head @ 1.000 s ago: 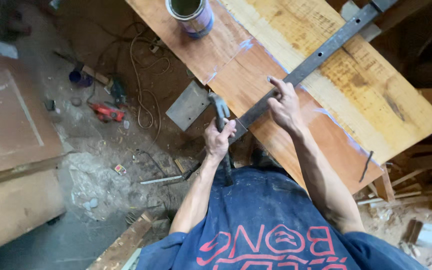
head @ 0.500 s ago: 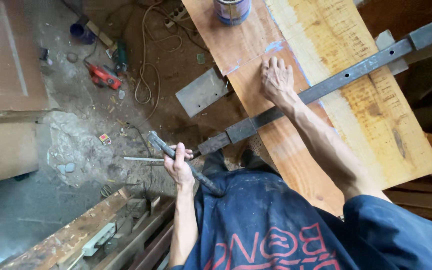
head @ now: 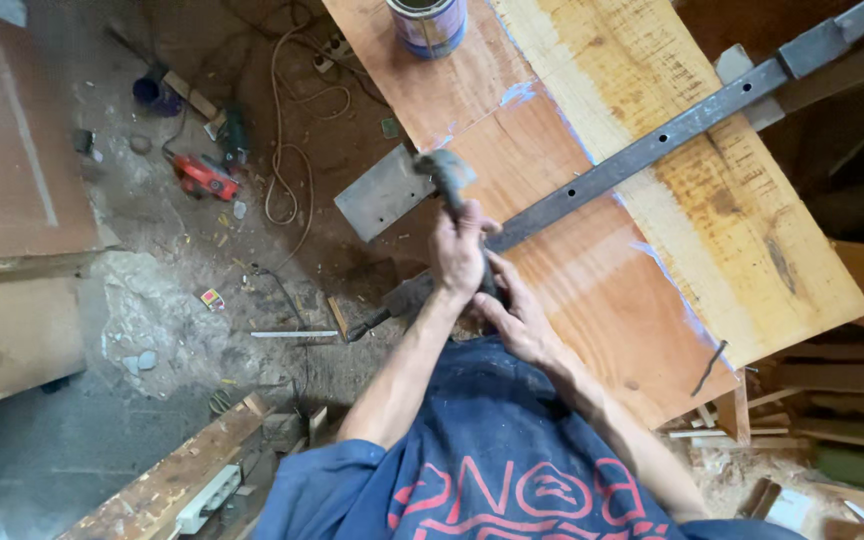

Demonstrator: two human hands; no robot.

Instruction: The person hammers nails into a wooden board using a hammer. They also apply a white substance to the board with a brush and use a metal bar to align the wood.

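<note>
the right hand (head: 520,318) is closed around the near end of the long metal clamp bar (head: 642,150), at the edge of the wooden boards (head: 592,270). just beyond it, the left hand (head: 457,250) grips the handle of a hammer (head: 447,178), whose head is raised over the board edge, near a grey metal plate (head: 382,195). farther away a paint can (head: 427,22) stands on the boards, and a red power tool (head: 204,176) lies on the floor.

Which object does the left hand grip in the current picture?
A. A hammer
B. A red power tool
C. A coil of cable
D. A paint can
A: the left hand wraps the handle of the hammer, whose head is raised over the wooden board.
</note>
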